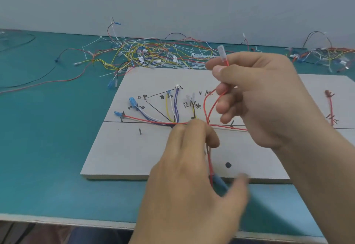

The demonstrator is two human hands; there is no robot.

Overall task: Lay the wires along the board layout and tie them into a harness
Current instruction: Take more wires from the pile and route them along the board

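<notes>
right hand (255, 97) pinches the red wire (211, 105) thumb-to-forefinger just under its clear sleeve terminal (222, 53), above the board (123, 147). left hand (184, 167) fingers curl onto the trunk junction; pinch or press, can't tell. suggest: keep the junction pinned, sweep the thin springy wire along its marked branch, no slack. board matte grey with dark pegs (140, 131), worktop (48, 138) teal.

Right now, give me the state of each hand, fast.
Left hand: grips the red wire.
Right hand: pinches the red wire below its clear terminal.
</notes>
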